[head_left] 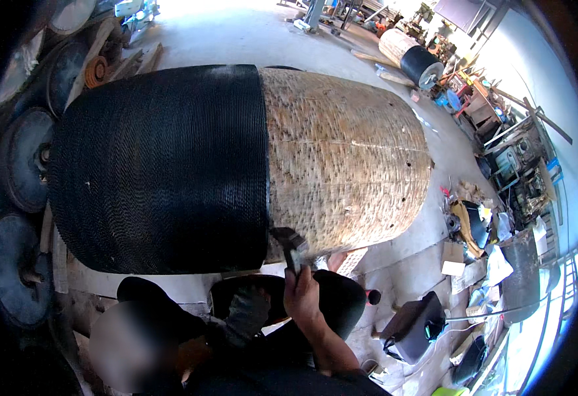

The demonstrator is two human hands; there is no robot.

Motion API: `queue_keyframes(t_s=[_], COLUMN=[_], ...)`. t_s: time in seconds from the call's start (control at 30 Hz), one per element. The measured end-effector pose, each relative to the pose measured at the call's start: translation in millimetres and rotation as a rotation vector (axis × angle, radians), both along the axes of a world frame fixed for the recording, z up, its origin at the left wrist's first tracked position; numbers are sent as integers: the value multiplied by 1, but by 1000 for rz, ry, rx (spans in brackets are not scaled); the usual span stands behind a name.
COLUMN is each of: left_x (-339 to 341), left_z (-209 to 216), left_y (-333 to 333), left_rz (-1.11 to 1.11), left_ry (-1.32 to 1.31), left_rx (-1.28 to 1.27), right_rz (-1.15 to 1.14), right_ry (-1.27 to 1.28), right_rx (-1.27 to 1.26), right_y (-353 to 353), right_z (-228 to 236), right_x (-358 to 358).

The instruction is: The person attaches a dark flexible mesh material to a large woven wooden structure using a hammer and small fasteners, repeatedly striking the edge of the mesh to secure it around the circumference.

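A big drum lies on its side across the middle. Its left part is a black, finely ridged covering (163,171); the right part is pale, pitted wood (348,155) with a few dark holes. My right hand (304,297) is closed around the handle of a hammer (290,243). The hammer head overlaps the drum's lower front, by the border between black and wood; I cannot tell if it touches. Left of it, below the drum's edge, is my left hand (246,309) in a dark grey glove. Shadow obscures its fingers and anything in them.
Large round discs (15,264) line the left side, by a wooden beam (59,261). A smaller half-black drum (422,65) lies far right on the floor. A dark brown boxy seat (413,327) stands near right, beside scattered cardboard (453,257) and scraps.
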State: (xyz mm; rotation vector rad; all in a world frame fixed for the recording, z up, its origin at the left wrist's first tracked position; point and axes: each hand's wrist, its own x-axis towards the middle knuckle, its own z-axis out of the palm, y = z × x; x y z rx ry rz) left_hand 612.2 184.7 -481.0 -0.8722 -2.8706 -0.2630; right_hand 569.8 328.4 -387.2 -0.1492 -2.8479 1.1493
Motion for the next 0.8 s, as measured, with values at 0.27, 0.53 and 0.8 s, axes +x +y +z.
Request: queue_keyframes(t_s=[0.27, 0.53, 0.8], left_x=[-5, -69, -147], left_z=[-20, 83, 135], left_y=[-1, -35, -92], left_rz=[112, 65, 145], left_ry=[-577, -101, 621], left_rx=[611, 420, 336], right_rz=[75, 34, 28], right_ry=[291, 452, 118], right_rx=[-7, -270, -77], right_y=[-1, 15, -3], right_z=[8, 2, 3], right_x=[4, 28, 21])
